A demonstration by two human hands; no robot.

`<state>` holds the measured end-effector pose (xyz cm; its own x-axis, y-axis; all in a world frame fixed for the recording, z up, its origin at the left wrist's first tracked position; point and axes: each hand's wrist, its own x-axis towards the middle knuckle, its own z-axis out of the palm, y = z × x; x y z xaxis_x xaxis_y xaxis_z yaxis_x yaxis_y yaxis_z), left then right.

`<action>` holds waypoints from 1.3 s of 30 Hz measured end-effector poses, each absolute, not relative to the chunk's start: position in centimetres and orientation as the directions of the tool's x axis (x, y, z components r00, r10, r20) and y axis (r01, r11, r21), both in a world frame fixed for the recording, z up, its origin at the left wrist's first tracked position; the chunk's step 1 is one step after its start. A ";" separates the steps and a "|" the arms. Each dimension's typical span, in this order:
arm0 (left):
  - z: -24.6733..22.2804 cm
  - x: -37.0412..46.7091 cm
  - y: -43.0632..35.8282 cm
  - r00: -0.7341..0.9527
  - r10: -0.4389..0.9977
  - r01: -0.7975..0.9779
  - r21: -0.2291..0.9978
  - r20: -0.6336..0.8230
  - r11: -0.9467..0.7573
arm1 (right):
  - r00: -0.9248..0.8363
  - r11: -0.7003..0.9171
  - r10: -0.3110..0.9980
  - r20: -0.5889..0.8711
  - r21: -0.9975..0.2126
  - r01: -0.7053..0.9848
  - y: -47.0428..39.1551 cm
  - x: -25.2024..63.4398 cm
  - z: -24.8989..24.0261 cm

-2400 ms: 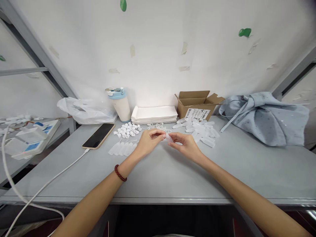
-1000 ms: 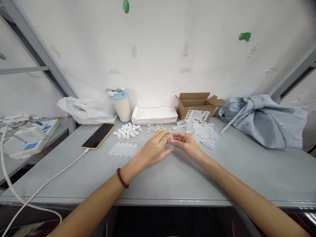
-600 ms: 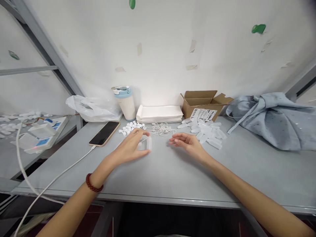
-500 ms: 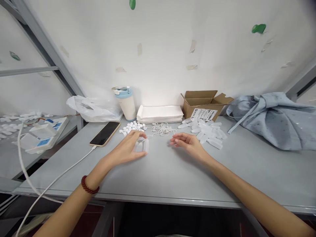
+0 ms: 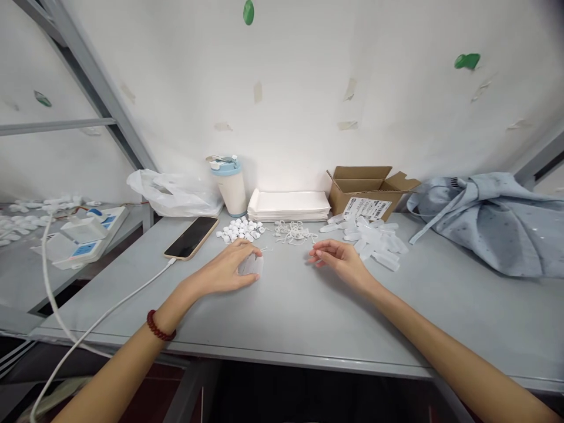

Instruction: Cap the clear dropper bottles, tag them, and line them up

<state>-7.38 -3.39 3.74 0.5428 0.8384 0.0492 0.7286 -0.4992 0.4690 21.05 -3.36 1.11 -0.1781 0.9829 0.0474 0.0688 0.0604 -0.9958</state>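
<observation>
My left hand point(image 5: 232, 267) has just brought a translucent white plastic tube point(image 5: 259, 266) leftward, lengthening the row point(image 5: 249, 266) there, though whether I grip it I cannot tell, while my empty right hand point(image 5: 338, 258) curls loosely.

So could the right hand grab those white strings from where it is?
Probably yes. The strings lie a little ahead and to the left of the right hand, I see nothing standing between them, and that hand doesn't seem to be holding anything.
</observation>
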 end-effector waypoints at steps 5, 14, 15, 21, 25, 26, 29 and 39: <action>3.6 -7.4 -3.1 0.570 0.819 0.712 0.456 0.067 -0.533 | -0.172 0.056 0.984 0.038 -0.994 0.098 -3.7 20.9 1.6; 3.8 -7.2 -3.2 0.582 0.810 0.702 0.457 0.074 -0.546 | -0.176 0.072 0.983 0.051 -0.991 0.114 -3.6 21.1 1.5; 3.7 -7.1 -3.2 0.584 0.809 0.703 0.455 0.069 -0.546 | -0.175 0.076 0.983 0.056 -0.991 0.111 -3.6 21.1 1.5; 3.6 -7.1 -3.0 0.593 0.804 0.708 0.442 0.050 -0.550 | -0.160 0.085 0.985 0.068 -0.992 0.098 -3.5 21.1 1.6; 3.8 -7.3 -2.8 0.594 0.803 0.716 0.422 0.049 -0.556 | -0.156 0.083 0.985 0.068 -0.993 0.088 -3.4 21.1 1.6; 3.8 -7.3 -2.8 0.594 0.803 0.717 0.418 0.051 -0.558 | -0.157 0.083 0.985 0.069 -0.993 0.088 -3.4 21.1 1.5; 4.0 -7.5 -2.8 0.598 0.800 0.719 0.410 0.048 -0.561 | -0.156 0.089 0.985 0.074 -0.992 0.089 -3.4 21.2 1.5; 3.9 -7.7 -2.7 0.612 0.790 0.707 0.418 0.039 -0.570 | -0.152 0.089 0.986 0.073 -0.991 0.100 -3.5 21.2 1.7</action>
<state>-7.68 -2.74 3.89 0.6124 0.7895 0.0394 0.7075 -0.5696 0.4184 21.17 -3.51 1.73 -0.1517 0.9857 0.0729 0.1002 0.0887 -0.9910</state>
